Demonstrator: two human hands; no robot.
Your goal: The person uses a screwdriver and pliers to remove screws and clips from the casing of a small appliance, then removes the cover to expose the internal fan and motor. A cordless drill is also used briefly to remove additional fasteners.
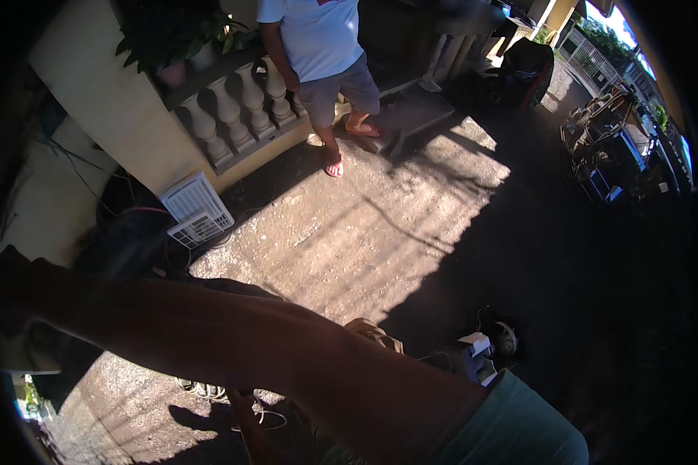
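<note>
My right arm reaches across the lower view from a green sleeve toward the left edge. My right hand (12, 279) is there in deep shadow, and its fingers cannot be made out. Below that arm, part of my left hand (243, 401) shows dark beside loops of pale cable (202, 387). Whether it grips the cable is unclear, since the right arm and shadow hide much of it. Beyond the right arm, white slatted plastic panels (198, 205) lean at the foot of a cream pillar (112, 93).
Another person (318, 46) in a white shirt and shorts stands by a balustrade (236, 112). Potted plants (171, 74) sit above it. At lower right, a white box-like part (477, 349) lies in shade by a round object (506, 339). A cluttered pile (616, 143) stands far right.
</note>
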